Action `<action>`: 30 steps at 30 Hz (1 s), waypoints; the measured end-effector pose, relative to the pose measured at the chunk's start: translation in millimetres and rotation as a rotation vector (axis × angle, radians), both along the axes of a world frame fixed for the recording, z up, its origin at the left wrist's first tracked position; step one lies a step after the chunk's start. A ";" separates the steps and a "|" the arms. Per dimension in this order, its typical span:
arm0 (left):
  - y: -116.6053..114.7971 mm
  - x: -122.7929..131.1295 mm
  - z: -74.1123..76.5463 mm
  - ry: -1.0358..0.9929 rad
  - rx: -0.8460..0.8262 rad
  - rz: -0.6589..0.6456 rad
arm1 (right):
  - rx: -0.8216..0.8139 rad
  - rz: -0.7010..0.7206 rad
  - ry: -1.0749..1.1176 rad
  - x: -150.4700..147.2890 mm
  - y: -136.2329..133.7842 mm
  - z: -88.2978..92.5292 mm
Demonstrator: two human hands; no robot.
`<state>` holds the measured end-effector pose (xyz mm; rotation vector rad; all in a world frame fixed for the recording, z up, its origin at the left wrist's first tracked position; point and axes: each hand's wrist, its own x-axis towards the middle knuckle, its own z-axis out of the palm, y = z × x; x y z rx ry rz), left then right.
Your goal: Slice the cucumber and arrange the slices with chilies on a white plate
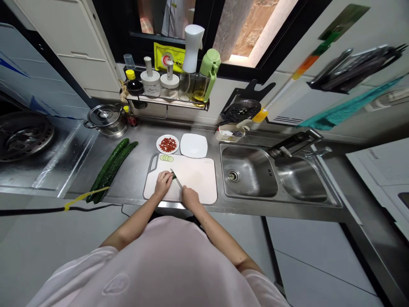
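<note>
Steel counter (145, 133) beneath white cutting board (200, 179), two cucumbers (115, 167), lidded pot (108, 122), round plate (158, 146), square plate (194, 146)

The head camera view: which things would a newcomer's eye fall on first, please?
Probably the pale cutting board near the middle, where the right hand holds a knife and the left hand steadies a cucumber piece. Next, two long cucumbers on the steel counter to the left, and chopped red pieces on a small white plate behind the board.

Single head-worn camera, wide field. Looks forward and steeply down from above the wearer's shirt (169, 264), across the desk (134, 170) at middling range, to the window (247, 30) at top.
</note>
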<state>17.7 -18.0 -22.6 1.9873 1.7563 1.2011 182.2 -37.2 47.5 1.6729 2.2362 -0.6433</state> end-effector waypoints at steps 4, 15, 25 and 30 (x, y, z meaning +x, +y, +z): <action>0.0 -0.6 -0.4 0.004 0.001 -0.004 | 0.033 0.009 0.032 -14.7 16.1 -1.3; -0.1 -1.0 -1.0 0.002 0.001 -0.009 | 0.062 0.002 0.035 -19.8 20.8 -4.8; -0.8 -0.2 1.4 0.003 -0.021 -0.005 | -0.011 -0.005 -0.002 2.8 -2.3 -3.1; -0.6 -0.1 1.7 0.012 -0.027 -0.003 | -0.014 -0.013 0.000 6.8 -6.3 -6.4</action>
